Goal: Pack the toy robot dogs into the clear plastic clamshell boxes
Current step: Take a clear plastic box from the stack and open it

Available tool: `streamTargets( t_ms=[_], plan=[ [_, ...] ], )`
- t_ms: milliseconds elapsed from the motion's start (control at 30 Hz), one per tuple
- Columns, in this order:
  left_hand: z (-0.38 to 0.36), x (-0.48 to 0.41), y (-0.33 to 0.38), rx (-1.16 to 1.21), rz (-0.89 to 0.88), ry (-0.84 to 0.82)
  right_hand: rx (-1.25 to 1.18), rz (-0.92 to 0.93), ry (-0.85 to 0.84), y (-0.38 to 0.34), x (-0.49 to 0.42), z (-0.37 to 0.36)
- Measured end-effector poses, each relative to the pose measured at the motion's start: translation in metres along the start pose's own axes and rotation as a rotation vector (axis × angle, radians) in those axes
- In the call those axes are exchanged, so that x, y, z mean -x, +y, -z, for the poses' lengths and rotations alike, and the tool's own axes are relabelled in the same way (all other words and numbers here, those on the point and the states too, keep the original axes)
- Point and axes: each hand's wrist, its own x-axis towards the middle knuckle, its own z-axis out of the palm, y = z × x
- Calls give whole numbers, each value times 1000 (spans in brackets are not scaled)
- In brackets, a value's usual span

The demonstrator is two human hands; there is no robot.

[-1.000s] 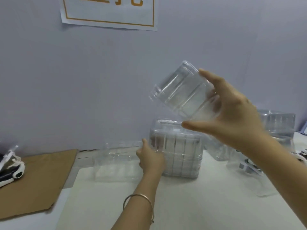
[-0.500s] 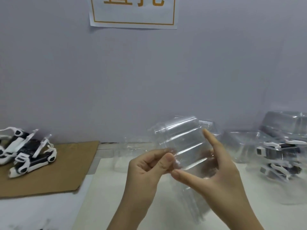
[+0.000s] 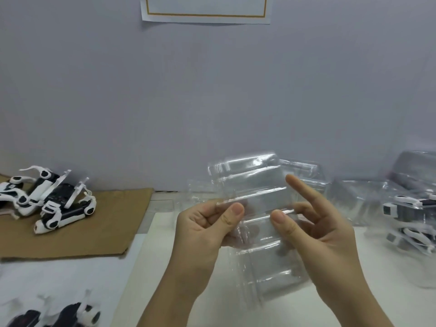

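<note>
1. Above the surface, the left grip is pinching the clear clamshell box.
2. The right grip is pinching it too, forefinger raised.
3. Toy robot dogs are lying on cardboard at left.

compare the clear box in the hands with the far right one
The held box is empty; the far-right box has a toy robot dog inside. The held box is in midair, pinched by left hand and right hand; the far-right box sits on the table. Both are clear plastic.
</note>
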Motion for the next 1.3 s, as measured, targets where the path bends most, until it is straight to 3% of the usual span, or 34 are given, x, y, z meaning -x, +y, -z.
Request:
streamTargets(
  t_ms=[267,567,633,767,900,1300],
  plan=[
    [-4,4,8,48,-13,-51,-38,23,-21,-10,-2,11],
    [7,-2,2,-22,6,15,-81,-13,32,-5,-9,15],
    [8,-3,-2,-16,24,22,-20,-22,8,-3,-9,15],
    [2,-2,-13,-9,77,10,329,-109,-119,4,-3,4],
    [4,-3,-16,-24,91,-38,421,-216,-179,8,-5,7],
    [6,-3,-13,-84,-86,-32,166,-118,-58,3,-13,19]
  ],
)
